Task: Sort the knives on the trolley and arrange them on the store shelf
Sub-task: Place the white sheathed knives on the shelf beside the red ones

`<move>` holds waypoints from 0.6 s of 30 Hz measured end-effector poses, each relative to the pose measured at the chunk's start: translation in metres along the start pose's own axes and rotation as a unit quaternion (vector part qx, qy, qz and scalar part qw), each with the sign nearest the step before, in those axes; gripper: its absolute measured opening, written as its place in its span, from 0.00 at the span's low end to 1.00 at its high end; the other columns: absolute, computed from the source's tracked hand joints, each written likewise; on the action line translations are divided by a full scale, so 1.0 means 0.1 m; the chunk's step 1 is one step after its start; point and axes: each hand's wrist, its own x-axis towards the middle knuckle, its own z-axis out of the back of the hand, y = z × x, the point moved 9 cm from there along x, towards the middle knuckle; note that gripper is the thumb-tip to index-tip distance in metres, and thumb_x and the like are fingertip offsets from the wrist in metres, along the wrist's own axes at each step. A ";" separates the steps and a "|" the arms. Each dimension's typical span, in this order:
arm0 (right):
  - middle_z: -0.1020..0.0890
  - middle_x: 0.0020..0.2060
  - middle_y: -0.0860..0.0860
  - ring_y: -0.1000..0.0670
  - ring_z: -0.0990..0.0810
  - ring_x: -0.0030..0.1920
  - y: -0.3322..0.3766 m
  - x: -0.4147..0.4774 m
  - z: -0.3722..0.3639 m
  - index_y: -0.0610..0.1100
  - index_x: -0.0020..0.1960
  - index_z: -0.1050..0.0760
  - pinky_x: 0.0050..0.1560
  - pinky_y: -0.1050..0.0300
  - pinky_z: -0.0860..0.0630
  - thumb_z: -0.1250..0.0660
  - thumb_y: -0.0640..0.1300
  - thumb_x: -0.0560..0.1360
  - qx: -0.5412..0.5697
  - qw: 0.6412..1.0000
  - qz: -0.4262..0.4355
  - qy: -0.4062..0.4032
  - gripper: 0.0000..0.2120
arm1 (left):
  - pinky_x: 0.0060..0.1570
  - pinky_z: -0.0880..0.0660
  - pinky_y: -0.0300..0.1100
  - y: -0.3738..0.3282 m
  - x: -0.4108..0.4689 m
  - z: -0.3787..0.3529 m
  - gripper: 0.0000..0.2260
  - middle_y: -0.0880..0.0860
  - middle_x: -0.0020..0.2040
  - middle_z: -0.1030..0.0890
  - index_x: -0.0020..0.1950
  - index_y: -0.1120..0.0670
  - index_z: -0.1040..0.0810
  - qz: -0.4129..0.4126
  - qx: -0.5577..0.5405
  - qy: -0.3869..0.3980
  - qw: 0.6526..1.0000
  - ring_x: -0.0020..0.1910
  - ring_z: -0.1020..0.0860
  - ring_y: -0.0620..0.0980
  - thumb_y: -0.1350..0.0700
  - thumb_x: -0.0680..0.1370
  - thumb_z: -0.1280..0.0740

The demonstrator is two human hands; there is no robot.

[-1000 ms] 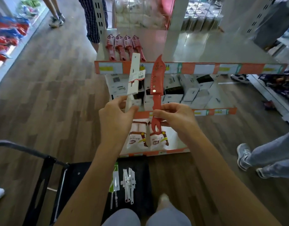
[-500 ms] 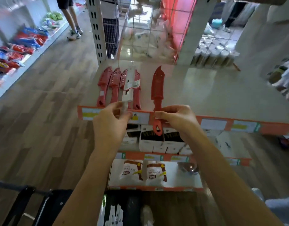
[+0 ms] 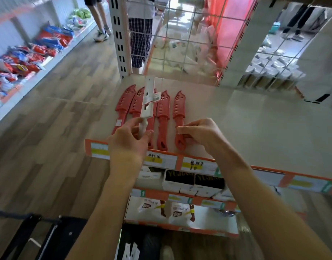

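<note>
Colour seems to be the rule here: the red knives [image 3: 124, 106] lie side by side on the left part of the top shelf [image 3: 255, 128], handles toward the near edge. My left hand [image 3: 129, 141] grips the white knife [image 3: 148, 98] by its handle and holds it over this row, I think because it belongs elsewhere. My right hand [image 3: 200, 136] pinches the handle of the rightmost red knife [image 3: 179, 109], which lies on the shelf parallel to its neighbours.

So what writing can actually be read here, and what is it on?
"YUJIA...", cut off: black boxes under the top shelf.
Handwritten price tags on its edge: not legible.
Barcode sticker on the white knife: too small.
Bags on the lower shelf: blurred.
</note>
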 end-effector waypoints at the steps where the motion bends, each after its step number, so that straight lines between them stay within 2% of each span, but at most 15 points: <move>1: 0.16 0.38 0.46 0.50 0.18 0.39 0.00 0.01 -0.01 0.37 0.46 0.18 0.48 0.55 0.19 0.24 0.41 0.66 -0.001 1.000 0.000 0.005 0.11 | 0.40 0.26 0.34 0.00 0.01 -0.02 0.17 0.38 0.36 0.25 0.62 0.50 0.24 0.002 -0.004 0.002 1.000 0.37 0.23 0.40 0.54 0.74 0.30; 5: 0.17 0.37 0.47 0.52 0.18 0.38 0.02 0.00 -0.03 0.39 0.44 0.18 0.48 0.56 0.19 0.24 0.41 0.66 -0.023 0.999 0.005 0.022 0.09 | 0.36 0.29 0.29 0.03 0.03 -0.06 0.17 0.36 0.34 0.29 0.63 0.50 0.24 0.003 -0.005 0.007 1.000 0.34 0.26 0.35 0.54 0.74 0.30; 8: 0.17 0.36 0.49 0.52 0.18 0.37 0.04 -0.02 -0.03 0.41 0.43 0.18 0.49 0.57 0.19 0.24 0.43 0.66 -0.051 0.998 0.020 0.023 0.08 | 0.38 0.29 0.31 0.03 0.02 -0.09 0.17 0.37 0.34 0.28 0.63 0.51 0.24 0.000 -0.004 0.010 1.000 0.34 0.27 0.36 0.54 0.74 0.30; 11: 0.18 0.36 0.50 0.54 0.20 0.36 0.09 -0.08 -0.02 0.42 0.44 0.18 0.48 0.61 0.21 0.25 0.46 0.68 -0.115 0.992 0.036 0.023 0.08 | 0.42 0.28 0.33 -0.01 0.00 -0.11 0.18 0.44 0.43 0.20 0.64 0.50 0.25 -0.012 -0.002 0.013 1.000 0.37 0.26 0.39 0.54 0.74 0.30; 14: 0.18 0.36 0.47 0.53 0.21 0.35 0.15 -0.15 0.04 0.42 0.41 0.19 0.45 0.60 0.20 0.26 0.48 0.69 -0.166 0.984 0.070 0.007 0.09 | 0.36 0.33 0.24 -0.06 -0.03 -0.14 0.18 0.47 0.49 0.19 0.64 0.50 0.25 -0.019 -0.004 0.019 1.000 0.36 0.28 0.35 0.54 0.74 0.30; 16: 0.19 0.33 0.49 0.54 0.22 0.31 0.19 -0.20 0.09 0.45 0.38 0.21 0.40 0.64 0.20 0.27 0.49 0.69 -0.161 0.982 0.097 -0.005 0.08 | 0.35 0.30 0.23 -0.07 -0.07 -0.21 0.17 0.44 0.45 0.19 0.62 0.51 0.24 -0.003 -0.048 0.038 0.998 0.37 0.24 0.36 0.54 0.73 0.30; 18: 0.19 0.32 0.51 0.56 0.23 0.30 0.21 -0.23 0.14 0.48 0.37 0.22 0.35 0.69 0.22 0.28 0.49 0.71 -0.124 0.986 0.115 -0.001 0.07 | 0.39 0.24 0.28 -0.05 -0.11 -0.34 0.14 0.42 0.35 0.18 0.58 0.52 0.22 0.054 -0.180 0.078 0.979 0.36 0.19 0.40 0.56 0.72 0.29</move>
